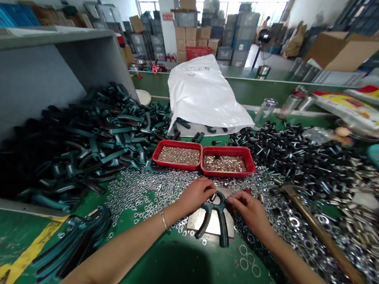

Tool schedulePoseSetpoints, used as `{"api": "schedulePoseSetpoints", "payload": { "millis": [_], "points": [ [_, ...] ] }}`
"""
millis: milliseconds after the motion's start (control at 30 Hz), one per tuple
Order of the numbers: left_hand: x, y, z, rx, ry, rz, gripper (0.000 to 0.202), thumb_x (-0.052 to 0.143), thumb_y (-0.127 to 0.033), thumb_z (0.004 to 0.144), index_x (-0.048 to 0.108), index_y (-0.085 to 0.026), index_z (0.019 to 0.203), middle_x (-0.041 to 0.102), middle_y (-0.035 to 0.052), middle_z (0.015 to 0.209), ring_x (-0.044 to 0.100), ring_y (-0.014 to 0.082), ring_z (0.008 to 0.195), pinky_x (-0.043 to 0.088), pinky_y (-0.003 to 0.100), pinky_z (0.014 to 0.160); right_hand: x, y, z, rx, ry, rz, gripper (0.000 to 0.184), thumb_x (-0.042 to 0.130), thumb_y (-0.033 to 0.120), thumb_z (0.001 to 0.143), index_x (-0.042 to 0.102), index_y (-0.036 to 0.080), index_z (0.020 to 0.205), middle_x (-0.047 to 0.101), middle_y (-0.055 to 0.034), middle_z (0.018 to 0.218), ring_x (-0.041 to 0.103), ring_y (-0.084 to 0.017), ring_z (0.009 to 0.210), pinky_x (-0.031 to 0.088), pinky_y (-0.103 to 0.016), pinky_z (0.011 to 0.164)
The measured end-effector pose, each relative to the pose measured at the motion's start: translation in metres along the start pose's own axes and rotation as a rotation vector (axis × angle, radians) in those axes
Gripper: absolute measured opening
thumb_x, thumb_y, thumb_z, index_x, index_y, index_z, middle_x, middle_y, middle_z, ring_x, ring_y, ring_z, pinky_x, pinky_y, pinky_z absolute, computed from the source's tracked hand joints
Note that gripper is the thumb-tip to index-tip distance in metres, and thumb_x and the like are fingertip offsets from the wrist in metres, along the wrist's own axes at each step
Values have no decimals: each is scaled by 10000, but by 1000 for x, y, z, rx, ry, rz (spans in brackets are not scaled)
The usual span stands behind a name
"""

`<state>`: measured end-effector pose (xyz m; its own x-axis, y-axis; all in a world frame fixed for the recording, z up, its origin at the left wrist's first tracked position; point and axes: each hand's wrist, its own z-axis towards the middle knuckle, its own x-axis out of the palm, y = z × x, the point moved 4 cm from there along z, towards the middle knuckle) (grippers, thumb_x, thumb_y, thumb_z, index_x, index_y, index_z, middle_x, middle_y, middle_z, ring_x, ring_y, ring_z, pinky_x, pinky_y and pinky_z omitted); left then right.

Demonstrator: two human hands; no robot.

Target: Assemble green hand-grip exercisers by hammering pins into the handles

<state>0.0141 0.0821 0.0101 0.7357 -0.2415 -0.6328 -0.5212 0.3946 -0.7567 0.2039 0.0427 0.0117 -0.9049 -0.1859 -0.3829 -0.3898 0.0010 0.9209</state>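
Observation:
A teal hand grip (216, 212) with two dark handles lies on a small metal plate (193, 221), its handles pointing toward me. My left hand (199, 193) is closed, fingertips pinching at the upper left of the grip beside a small metal spring. On the other side, my right hand (250, 210) has thumb and fingers pinched at the grip's upper right edge. Anything small between the fingertips is hidden. Just beyond are a red tray of tiny metal pieces (179, 142) and a red tray of small pins (252, 163).
Teal grip parts (118, 128) are heaped at left, with several finished-looking grips (76, 243) nearer. Loose nuts (148, 192) and washers (251, 260) surround the plate. A hammer (326, 239) lies at right, below black-headed bolts (295, 150). A white sack (209, 93) stands behind the trays.

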Motion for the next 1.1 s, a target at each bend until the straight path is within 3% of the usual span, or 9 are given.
{"api": "schedulePoseSetpoints", "payload": {
  "millis": [67,200,367,700,867,933,1000,1100],
  "points": [
    [1,-2,0,3,-5,21,126,559,-198,904,652,-174,823,632,23,851,585,168,840,448,282,802,6,-5,-13,-49,-22,-29,212,612,402,885,649,212,800,667,-14,771,615,-184,719,489,-315,696],
    [3,-4,1,-17,-16,65,131,550,-216,911,656,-180,843,639,26,859,587,174,850,452,290,808,22,7,-17,-284,-13,-149,160,564,324,941,647,228,845,667,-40,881,625,-211,863,488,-366,835],
    [5,-4,4,-9,10,107,139,540,-204,914,651,-177,834,642,31,861,590,177,851,453,291,807,36,11,-14,-455,-16,-346,145,530,279,968,620,218,873,642,-69,927,602,-233,913,492,-401,848],
    [7,-5,0,26,66,212,155,486,-204,947,636,-183,914,627,47,932,583,190,913,463,317,858,45,9,-19,-572,-10,-789,224,431,267,1006,625,198,918,632,-90,898,591,-245,849,502,-382,748],
    [13,-13,-5,156,163,412,178,441,-189,966,619,-182,960,600,69,965,568,207,925,462,329,860,48,14,-22,-584,58,-783,228,423,207,992,650,200,964,648,-96,916,588,-263,873,504,-399,766],
    [14,-13,-6,212,202,465,168,449,-161,953,616,-180,966,596,71,961,563,215,919,461,334,860,41,14,-20,-540,111,-654,221,426,217,993,646,217,1005,653,-87,968,603,-251,919,511,-392,814],
    [12,-11,-4,221,220,475,183,441,-154,952,619,-178,984,599,68,967,563,218,914,463,339,859,21,11,-19,-485,118,-523,196,451,251,986,619,241,1086,653,-78,1041,613,-240,982,513,-389,865],
    [6,-7,-1,200,251,388,205,439,-189,966,635,-183,1026,619,64,1009,575,210,952,468,332,889,-43,-7,-29,-363,-113,-637,210,466,316,969,559,246,1144,631,-118,1093,601,-286,1024,494,-455,902]
  ]
}}
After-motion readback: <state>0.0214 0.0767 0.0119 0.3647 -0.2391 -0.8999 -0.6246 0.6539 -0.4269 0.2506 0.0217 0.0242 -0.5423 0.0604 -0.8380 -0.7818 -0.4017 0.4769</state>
